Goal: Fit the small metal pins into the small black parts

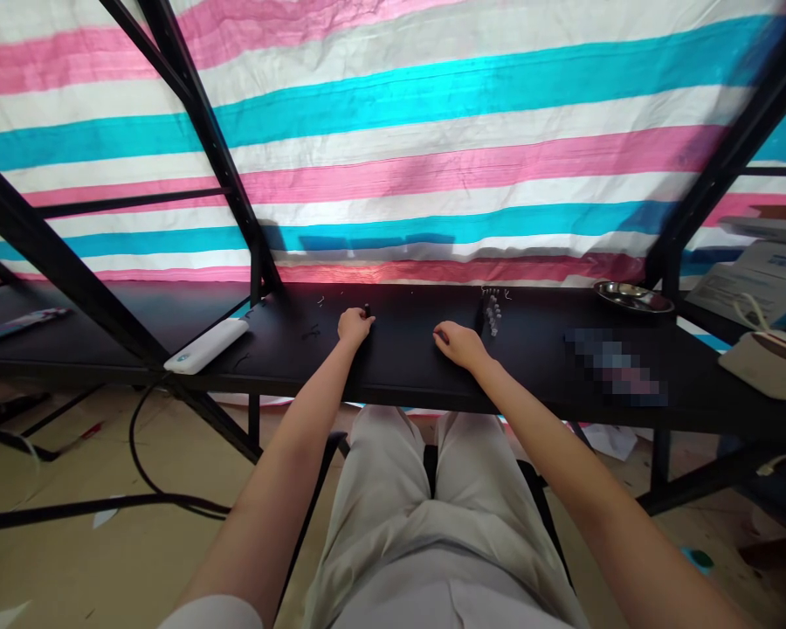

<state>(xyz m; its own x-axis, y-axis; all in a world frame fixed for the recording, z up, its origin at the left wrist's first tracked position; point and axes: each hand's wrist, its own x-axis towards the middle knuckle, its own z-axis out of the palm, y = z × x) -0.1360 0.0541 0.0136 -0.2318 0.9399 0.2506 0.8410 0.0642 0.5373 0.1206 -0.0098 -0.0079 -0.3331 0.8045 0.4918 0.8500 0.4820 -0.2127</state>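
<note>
My left hand [355,326] is closed over the black tabletop, its fingers pinching a small dark piece [368,310] whose end sticks up past the fingertips. To the right, my right hand [457,343] rests at the table with curled fingers; a dark spot shows at its fingertips, too small to name. Just beyond that hand stands a row of small whitish pieces [493,313], beside a dark strip. Several thin black bits [312,332] lie left of my left hand. The two hands are apart.
A white power-bank-like box [208,346] lies at the left by a black frame post. A shiny metal dish [632,298] sits at the back right, with a blurred-out object [616,367] in front. Cartons [753,284] stand far right. Striped sheeting hangs behind.
</note>
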